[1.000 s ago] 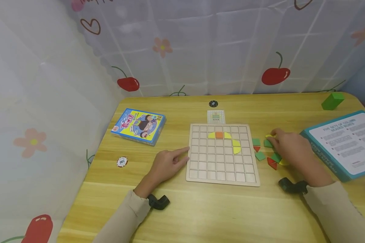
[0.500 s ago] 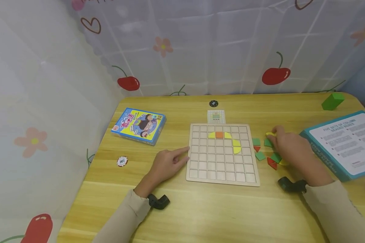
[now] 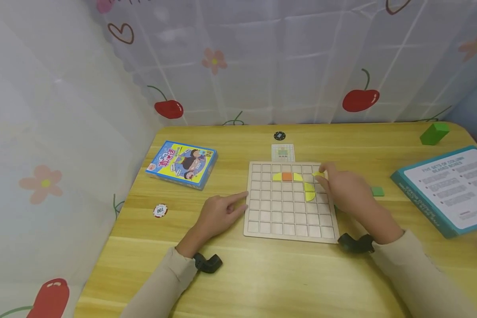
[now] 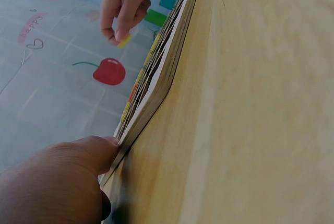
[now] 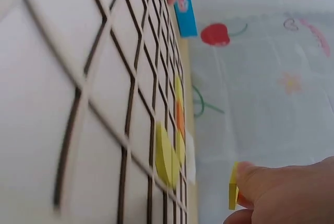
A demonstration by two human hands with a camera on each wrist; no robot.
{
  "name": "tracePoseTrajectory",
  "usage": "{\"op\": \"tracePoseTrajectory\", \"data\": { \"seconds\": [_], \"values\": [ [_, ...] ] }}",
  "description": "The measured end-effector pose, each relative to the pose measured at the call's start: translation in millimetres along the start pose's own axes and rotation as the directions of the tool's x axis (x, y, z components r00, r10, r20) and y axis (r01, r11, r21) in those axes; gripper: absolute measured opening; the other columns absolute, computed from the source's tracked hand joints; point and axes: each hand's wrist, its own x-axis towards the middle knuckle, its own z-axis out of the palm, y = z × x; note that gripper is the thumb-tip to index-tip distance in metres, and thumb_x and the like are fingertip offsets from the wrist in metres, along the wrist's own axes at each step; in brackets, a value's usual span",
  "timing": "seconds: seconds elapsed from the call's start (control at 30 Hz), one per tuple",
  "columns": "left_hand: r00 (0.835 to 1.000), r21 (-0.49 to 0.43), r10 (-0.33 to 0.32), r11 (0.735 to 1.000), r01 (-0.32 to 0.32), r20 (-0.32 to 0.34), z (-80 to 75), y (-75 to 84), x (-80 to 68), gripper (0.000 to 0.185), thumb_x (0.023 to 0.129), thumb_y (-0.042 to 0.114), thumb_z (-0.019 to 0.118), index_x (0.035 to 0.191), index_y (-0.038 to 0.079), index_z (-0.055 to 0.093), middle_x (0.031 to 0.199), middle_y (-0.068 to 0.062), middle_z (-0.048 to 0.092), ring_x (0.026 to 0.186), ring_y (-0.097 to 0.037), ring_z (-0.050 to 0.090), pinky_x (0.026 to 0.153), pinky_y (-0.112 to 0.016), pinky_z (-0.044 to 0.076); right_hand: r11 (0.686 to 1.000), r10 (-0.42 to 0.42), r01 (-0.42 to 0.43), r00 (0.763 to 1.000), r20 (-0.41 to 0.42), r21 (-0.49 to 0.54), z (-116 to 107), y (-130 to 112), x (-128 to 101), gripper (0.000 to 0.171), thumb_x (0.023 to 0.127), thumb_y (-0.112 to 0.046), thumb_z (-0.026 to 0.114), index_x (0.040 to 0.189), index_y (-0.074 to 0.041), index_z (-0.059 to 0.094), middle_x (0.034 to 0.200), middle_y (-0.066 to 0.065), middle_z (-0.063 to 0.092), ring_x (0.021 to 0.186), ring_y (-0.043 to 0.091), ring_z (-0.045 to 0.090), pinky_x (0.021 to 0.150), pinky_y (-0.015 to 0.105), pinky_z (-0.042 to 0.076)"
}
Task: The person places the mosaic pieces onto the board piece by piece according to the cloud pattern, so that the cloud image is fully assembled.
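Hidden under the right hand (image 3: 343, 187): loose pieces off the grid board's (image 3: 290, 221) right edge, only a green square (image 3: 377, 191) showing. Pinched in that grip's fingertips, a small yellow piece (image 3: 319, 174), at 11 o'clock of the hand, above the board's upper right cells. Left hand (image 3: 218, 214) on the worktop (image 3: 262, 274), loosely curled, forefinger pressed straight against the board's 9 o'clock edge.

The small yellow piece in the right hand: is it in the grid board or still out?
Out: the right hand pinches the yellow piece above the grid board.
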Motion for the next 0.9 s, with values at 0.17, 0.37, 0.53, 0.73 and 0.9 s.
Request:
{"op": "tracePoseTrajectory", "data": {
  "seconds": [0.17, 0.37, 0.53, 0.73, 0.9],
  "values": [
    [1.000, 0.002, 0.001, 1.000, -0.001, 0.006, -0.4, -0.1, 0.7, 0.035, 0.097, 0.033, 0.071, 0.129, 0.019, 0.073, 0.055, 0.015, 0.040, 0.048, 0.000, 0.031, 0.051, -0.024, 0.029, 0.996, -0.087, 0.088, 0.996, -0.031, 0.018, 16, -29, 10, 0.031, 0.106, -0.028, 0.057, 0.124, -0.003, 0.050, 0.050, 0.000, 0.039, 0.044, 0.017, 0.037, 0.043, 0.031, 0.028],
    [1.000, 0.005, 0.006, 1.000, -0.006, -0.001, -0.9, 0.9, 0.6, 0.035, 0.097, 0.033, 0.072, 0.129, 0.018, 0.073, 0.055, 0.015, 0.040, 0.048, 0.000, 0.030, 0.050, -0.023, 0.029, 0.988, -0.148, 0.148, 0.989, -0.008, 0.043, 30, -66, 22, 0.031, 0.105, -0.029, 0.059, 0.122, -0.004, 0.052, 0.049, 0.000, 0.043, 0.044, 0.017, 0.042, 0.042, 0.032, 0.031],
    [1.000, -0.001, 0.001, 1.000, -0.001, 0.007, 0.3, 1.4, -0.1, 0.035, 0.097, 0.033, 0.072, 0.129, 0.018, 0.073, 0.056, 0.015, 0.041, 0.048, 0.000, 0.032, 0.049, -0.023, 0.031, 0.981, -0.190, 0.189, 0.982, 0.017, 0.042, 42, -83, 32, 0.029, 0.105, -0.029, 0.059, 0.120, -0.004, 0.053, 0.049, -0.001, 0.044, 0.043, 0.017, 0.044, 0.041, 0.033, 0.035],
    [1.000, 0.008, 0.008, 1.000, -0.008, 0.002, 0.0, 2.1, 0.8, 0.035, 0.097, 0.032, 0.072, 0.129, 0.018, 0.073, 0.056, 0.015, 0.041, 0.048, 0.000, 0.032, 0.050, -0.023, 0.031, 0.966, -0.259, 0.259, 0.966, -0.008, 0.007, 50, -89, 39, 0.028, 0.106, -0.029, 0.059, 0.117, -0.004, 0.052, 0.051, -0.001, 0.043, 0.043, 0.015, 0.043, 0.041, 0.032, 0.035],
    [1.000, 0.011, 0.010, 1.000, -0.010, -0.004, -1.3, 2.3, 1.1, 0.035, 0.098, 0.031, 0.072, 0.129, 0.017, 0.073, 0.055, 0.015, 0.041, 0.048, 0.000, 0.032, 0.050, -0.023, 0.031, 0.953, -0.302, 0.301, 0.952, -0.049, -0.027, 55, -88, 43, 0.029, 0.105, -0.030, 0.060, 0.121, -0.006, 0.055, 0.050, -0.002, 0.042, 0.043, 0.014, 0.042, 0.040, 0.031, 0.034]
  ]
}}
